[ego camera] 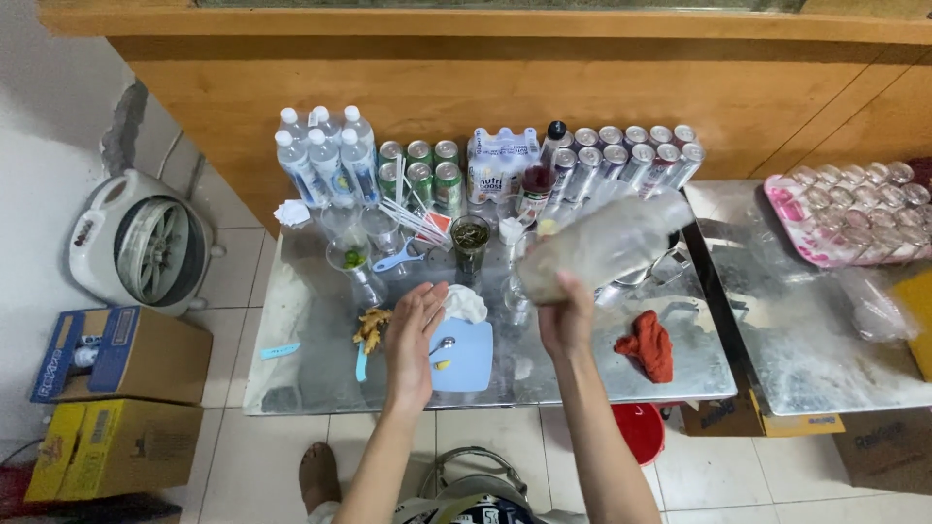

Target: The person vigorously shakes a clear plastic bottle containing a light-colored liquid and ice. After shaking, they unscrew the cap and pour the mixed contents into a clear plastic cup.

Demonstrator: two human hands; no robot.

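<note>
My right hand (565, 318) grips the bottom of a large clear glass jar (607, 243), tilted on its side above the metal table (320, 340) and blurred by motion. My left hand (413, 340) hovers open, fingers together, over a light blue cutting board (468, 357) that carries a small spoon (442, 343) and a white crumpled tissue (464, 305). A piece of ginger (371, 326) lies just left of that hand. A tall glass with dark leaves (471, 243) stands behind the board.
Water bottles (325, 160), green cans (420, 173), silver cans (631, 155) and a white bottle pack (503, 160) line the table's back. A red cloth (649, 344) lies at right. A pink tray of glasses (845, 213) sits on the neighbouring table. Cardboard boxes (116, 388) and a fan (146, 243) stand left.
</note>
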